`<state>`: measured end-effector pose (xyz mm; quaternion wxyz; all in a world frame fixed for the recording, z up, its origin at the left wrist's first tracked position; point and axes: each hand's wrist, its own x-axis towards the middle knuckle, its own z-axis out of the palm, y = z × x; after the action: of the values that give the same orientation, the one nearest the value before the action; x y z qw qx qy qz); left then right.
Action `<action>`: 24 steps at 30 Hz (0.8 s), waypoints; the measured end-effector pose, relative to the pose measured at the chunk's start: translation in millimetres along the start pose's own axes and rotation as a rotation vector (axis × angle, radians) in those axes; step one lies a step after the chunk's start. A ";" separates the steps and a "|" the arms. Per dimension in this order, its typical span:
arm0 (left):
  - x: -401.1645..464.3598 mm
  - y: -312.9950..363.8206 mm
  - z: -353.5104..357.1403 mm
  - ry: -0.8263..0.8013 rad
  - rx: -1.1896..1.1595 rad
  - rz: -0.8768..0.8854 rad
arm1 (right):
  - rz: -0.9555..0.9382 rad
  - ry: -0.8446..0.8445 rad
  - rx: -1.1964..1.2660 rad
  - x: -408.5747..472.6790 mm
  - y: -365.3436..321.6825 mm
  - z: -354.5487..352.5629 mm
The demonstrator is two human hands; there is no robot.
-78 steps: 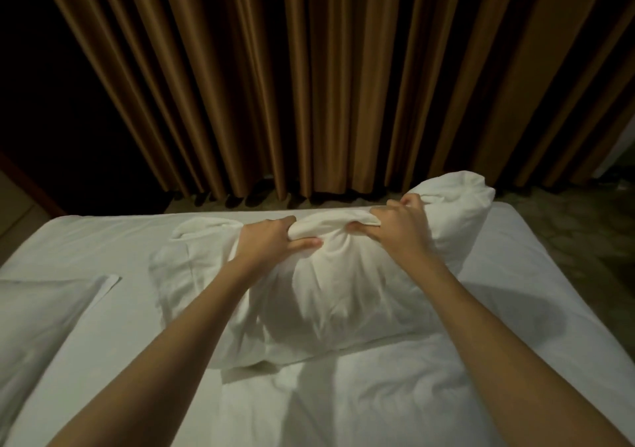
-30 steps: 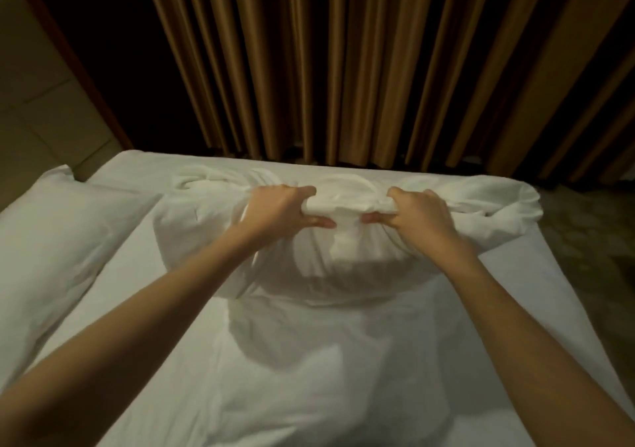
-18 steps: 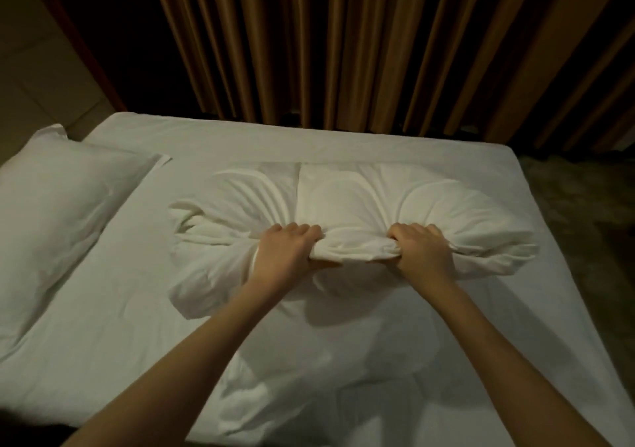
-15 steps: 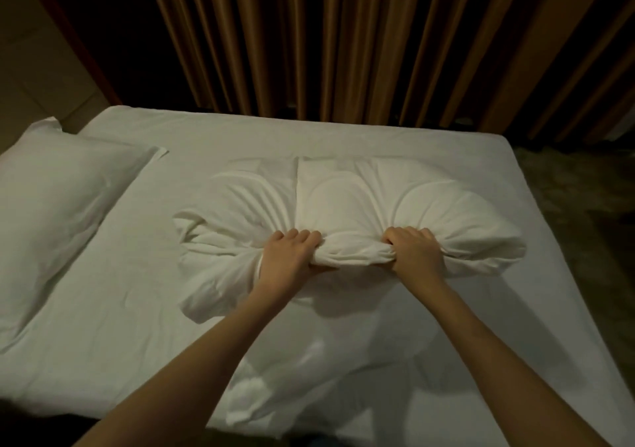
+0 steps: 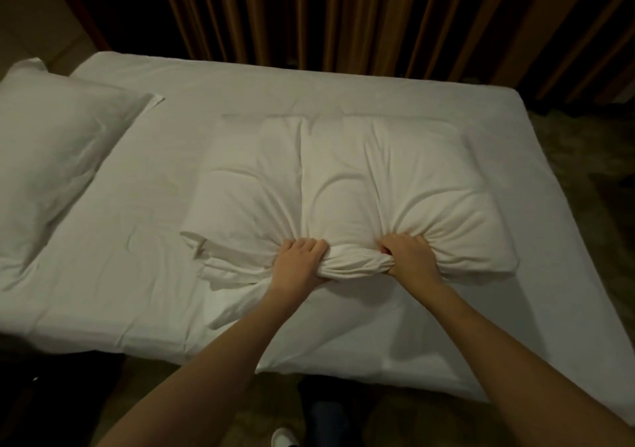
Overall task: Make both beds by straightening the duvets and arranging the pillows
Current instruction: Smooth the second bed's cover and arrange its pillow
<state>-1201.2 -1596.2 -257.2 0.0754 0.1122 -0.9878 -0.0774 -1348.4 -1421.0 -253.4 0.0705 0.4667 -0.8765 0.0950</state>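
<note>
The plump white fabric pillow (image 5: 347, 188) lies flat on the white-sheeted bed (image 5: 137, 268), near the middle of the mattress, with its long axis running left to right across the view, parallel to the near edge of the bed. Both hands grip its near long edge. The left hand (image 5: 300, 261) and the right hand (image 5: 407, 255) sit close together at the centre of that edge, fingers (image 5: 305, 245) curled tightly into a gathered roll of pillowcase cloth between them. Creases fan out from both grips toward the far edge.

The bulk of the pillow lies away from the fingers, toward the brown pleated curtains (image 5: 343, 17). Neither hand is nearer; both reach equally. The loose open end of the case trails at the left, beside the left hand.

A second white pillow (image 5: 58, 157) rests at the left end of the bed, well apart from the held one. Judged from this layout, the held pillow needs to travel leftward along its own long axis to join it.
</note>
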 end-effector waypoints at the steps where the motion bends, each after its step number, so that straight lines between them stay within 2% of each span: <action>1: -3.9 1.5 6.6 -0.021 -0.016 -0.014 | -0.006 -0.013 -0.004 -4.1 1.1 6.8; 5: -12.5 3.7 33.7 -0.051 -0.028 -0.045 | 0.004 -0.127 0.044 -16.7 5.4 38.9; 10: -33.5 3.4 56.9 -0.152 -0.115 -0.030 | 0.038 -0.168 0.077 -34.0 3.6 74.6; 12: -41.3 0.8 48.8 -0.032 -0.196 -0.017 | 0.059 -0.177 0.119 -41.2 4.3 87.0; 14: -47.8 -0.9 29.1 0.246 -0.150 -0.056 | 0.057 -0.168 0.139 -45.3 4.7 89.1; 15: -49.2 -5.0 16.7 0.392 -0.066 -0.125 | 0.045 -0.150 0.144 -46.9 5.6 87.7; 17: -47.3 -20.1 -7.3 0.561 0.006 -0.446 | 0.033 -0.109 0.144 -51.2 6.4 82.6; 19: -39.1 -38.5 -22.6 0.552 -0.108 -0.880 | 0.022 -0.079 0.147 -54.3 3.4 80.1; 20: -34.2 -43.8 -24.2 0.517 -0.172 -1.025 | 0.023 -0.074 0.141 -55.3 1.7 79.0; 22: -28.2 -44.6 -19.8 0.457 -0.216 -1.107 | 0.023 -0.069 0.131 -56.8 -2.0 74.8; 24: -25.0 -42.8 -13.4 0.456 -0.245 -1.060 | 0.010 -0.108 0.123 -57.3 0.3 69.1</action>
<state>-1165.9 -1633.5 -254.6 0.2495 0.5949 -0.7397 -0.1917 -1319.4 -1390.8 -332.7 -0.0063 0.4704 -0.8737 0.1239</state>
